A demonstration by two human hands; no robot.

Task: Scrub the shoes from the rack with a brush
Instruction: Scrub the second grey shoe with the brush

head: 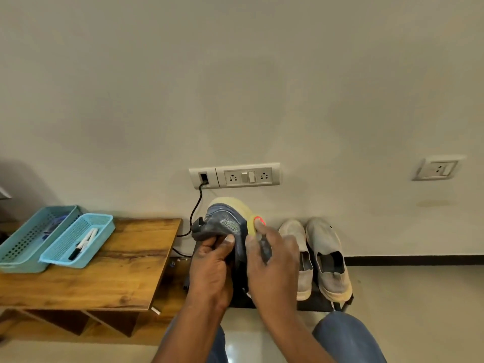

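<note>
I hold a dusty blue sneaker (225, 221) with a pale yellow sole up in front of me, toe pointing up towards the wall. My left hand (209, 268) grips its heel end from the left, thumb on the upper. My right hand (272, 260) holds a small brush (255, 224) with a yellow body and an orange-red tip against the shoe's right side; dark bristles show under my fingers. A pair of grey slip-on shoes (314, 255) rests on the low black rack (319, 302) to the right.
A wooden table (117, 271) stands at the left with two blue plastic baskets (55, 237), one holding markers. A wall socket panel (235, 175) with a black cable hangs behind the shoe. My knees in jeans (345, 336) are at the bottom.
</note>
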